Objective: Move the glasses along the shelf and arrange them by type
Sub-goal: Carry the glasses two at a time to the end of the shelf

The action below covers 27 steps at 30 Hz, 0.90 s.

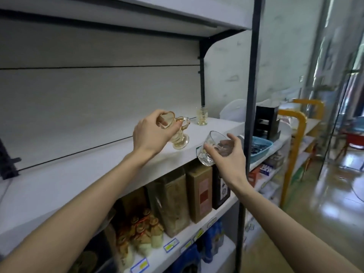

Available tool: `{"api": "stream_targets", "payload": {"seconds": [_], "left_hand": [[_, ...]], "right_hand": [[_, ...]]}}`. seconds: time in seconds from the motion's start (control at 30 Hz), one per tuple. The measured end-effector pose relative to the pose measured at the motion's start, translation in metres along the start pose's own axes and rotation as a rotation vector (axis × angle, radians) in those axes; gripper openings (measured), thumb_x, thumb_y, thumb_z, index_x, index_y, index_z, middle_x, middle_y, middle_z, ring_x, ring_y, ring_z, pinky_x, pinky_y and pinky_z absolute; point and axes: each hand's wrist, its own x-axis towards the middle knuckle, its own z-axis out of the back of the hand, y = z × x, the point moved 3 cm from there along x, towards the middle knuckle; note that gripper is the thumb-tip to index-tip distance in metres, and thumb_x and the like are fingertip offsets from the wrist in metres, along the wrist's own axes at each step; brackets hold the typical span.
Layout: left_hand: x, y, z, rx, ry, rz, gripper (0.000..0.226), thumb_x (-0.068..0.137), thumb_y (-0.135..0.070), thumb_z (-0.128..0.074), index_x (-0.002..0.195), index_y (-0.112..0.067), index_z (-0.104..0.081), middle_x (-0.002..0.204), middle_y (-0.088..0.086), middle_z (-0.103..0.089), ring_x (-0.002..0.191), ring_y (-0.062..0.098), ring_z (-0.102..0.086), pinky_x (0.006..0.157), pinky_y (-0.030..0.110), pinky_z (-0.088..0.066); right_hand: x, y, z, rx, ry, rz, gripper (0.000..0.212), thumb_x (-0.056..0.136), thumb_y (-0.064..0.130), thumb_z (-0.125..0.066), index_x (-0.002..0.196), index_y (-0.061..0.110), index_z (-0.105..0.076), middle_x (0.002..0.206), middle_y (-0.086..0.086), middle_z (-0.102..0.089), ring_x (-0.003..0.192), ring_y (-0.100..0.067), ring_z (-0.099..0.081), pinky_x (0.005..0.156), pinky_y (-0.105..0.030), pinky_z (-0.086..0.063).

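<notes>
An amber footed glass (178, 133) with a handle is being held tilted above the white shelf (94, 170), near the shelf's front edge and toward its right end; whether its foot is touching the surface cannot be told. The left hand (151, 133) is gripping it from above, fingers curled round the rim and upper body. A clear tumbler (213, 149) is being held tilted just past the shelf's front edge, off the surface, with its mouth turned toward the upper left. The right hand (229, 154) is gripping it, thumb on the near side and fingers curled round the far side, seen through the glass. A second small amber glass (202, 115) is standing upright at the shelf's back right corner, well apart from both hands, beside the black upright (202, 75). Below, on the lower shelf (197, 231), brown boxes (199, 191) and small tied bottles (141, 235) are standing in a row. To the right, on a neighbouring unit, a blue basket (262, 146) is sitting near a black rack (266, 121).
</notes>
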Motion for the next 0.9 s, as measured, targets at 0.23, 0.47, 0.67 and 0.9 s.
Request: {"api": "stream_targets", "payload": {"seconds": [0.23,0.47,0.67,0.9], "left_hand": [[0.058,-0.003,-0.103,0.126,0.131,0.083,0.073,0.066,-0.082,-0.066,0.120,-0.034,-0.072,0.094,-0.013,-0.071,0.090,0.015,-0.066,0.081,0.036,-0.056],[0.104,0.004,-0.196,0.226,0.142,0.278,0.069,0.072,-0.078,-0.068,0.122,-0.029,-0.068,0.111,-0.004,-0.072,0.103,0.024,-0.066,0.090,0.040,-0.055],[0.140,0.008,-0.255,0.449,0.099,0.333,0.071,0.074,-0.079,-0.064,0.123,-0.028,-0.064,0.116,-0.003,-0.073,0.103,0.026,-0.067,0.085,0.039,-0.055],[0.155,0.004,-0.271,0.496,0.113,0.337,0.113,0.073,-0.079,-0.070,0.158,-0.018,-0.028,0.160,0.007,-0.040,0.141,0.029,-0.046,0.111,0.046,-0.042]], "right_hand": [[0.099,-0.038,0.014,-0.025,0.065,-0.030,0.090,0.074,0.060,-0.082,0.148,0.028,-0.041,0.129,0.007,-0.059,0.111,-0.014,-0.060,0.099,-0.037,-0.051],[0.204,-0.083,0.023,-0.044,0.161,0.041,0.094,0.072,0.056,-0.085,0.149,0.027,-0.040,0.126,0.010,-0.058,0.111,-0.013,-0.059,0.092,-0.031,-0.048],[0.279,-0.113,0.028,-0.021,0.278,0.079,0.099,0.073,0.055,-0.084,0.153,0.026,-0.033,0.127,0.011,-0.057,0.110,-0.013,-0.059,0.091,-0.028,-0.045],[0.307,-0.130,0.015,0.005,0.370,0.127,0.100,0.072,0.056,-0.085,0.153,0.026,-0.035,0.127,0.012,-0.056,0.109,-0.010,-0.059,0.098,-0.034,-0.049]]}}
